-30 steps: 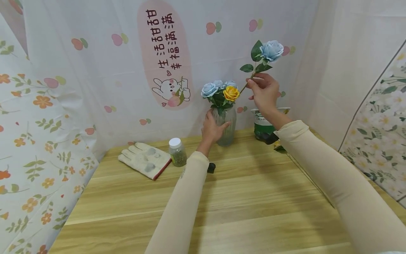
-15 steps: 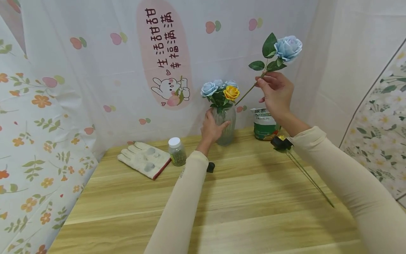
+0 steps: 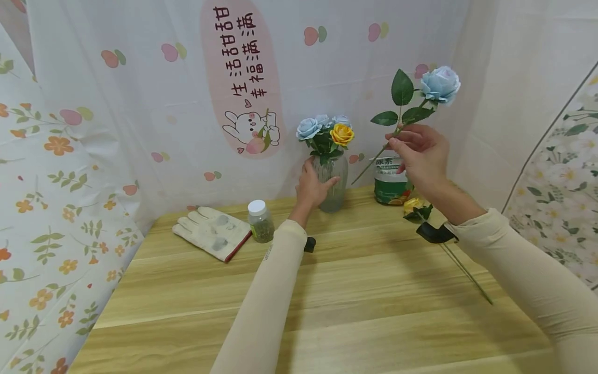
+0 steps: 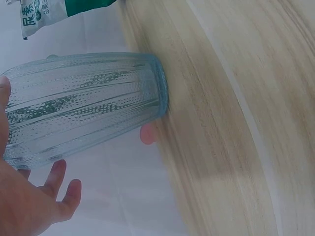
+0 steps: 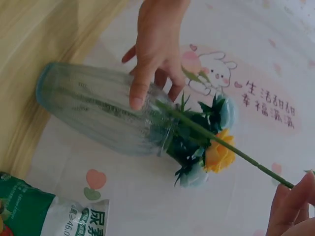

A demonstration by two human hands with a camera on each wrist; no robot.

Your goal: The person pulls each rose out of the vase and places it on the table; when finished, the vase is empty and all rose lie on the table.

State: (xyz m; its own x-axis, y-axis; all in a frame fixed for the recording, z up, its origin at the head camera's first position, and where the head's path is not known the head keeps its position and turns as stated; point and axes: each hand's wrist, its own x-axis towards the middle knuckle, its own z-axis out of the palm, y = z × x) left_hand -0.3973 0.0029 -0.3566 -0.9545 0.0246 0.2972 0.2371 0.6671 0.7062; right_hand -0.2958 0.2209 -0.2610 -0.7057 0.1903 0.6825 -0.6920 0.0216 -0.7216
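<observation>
At the left of the wooden table (image 3: 355, 311), a pale work glove (image 3: 210, 231) lies flat, a white-lidded jar (image 3: 261, 223) just beside it. Next, the person's left hand (image 3: 311, 188) is clasped on the upper part of a ribbed glass vase (image 3: 338, 182), thumb on one side, fingers on the other. The vase stands upright near the backdrop; three blue blooms (image 3: 308, 129) and a yellow rose (image 3: 342, 134) show above its mouth. Right of the glass hangs the tip of a bare stem (image 3: 370, 163), lower than the rim; whether it touches, I cannot tell. Beyond are a green-and-white pouch (image 3: 390, 188) and a yellow flower (image 3: 413, 205) lying down. The right hand (image 3: 426, 158), well apart from the left, pinches that stem below the leaves; its blue rose (image 3: 440, 84) leans up and right.

To do this well, I would grip the glass firmly against tipping, lift the tip over the rim, bring the stem nearer upright, and ease it past the blooms without snagging leaves.
</observation>
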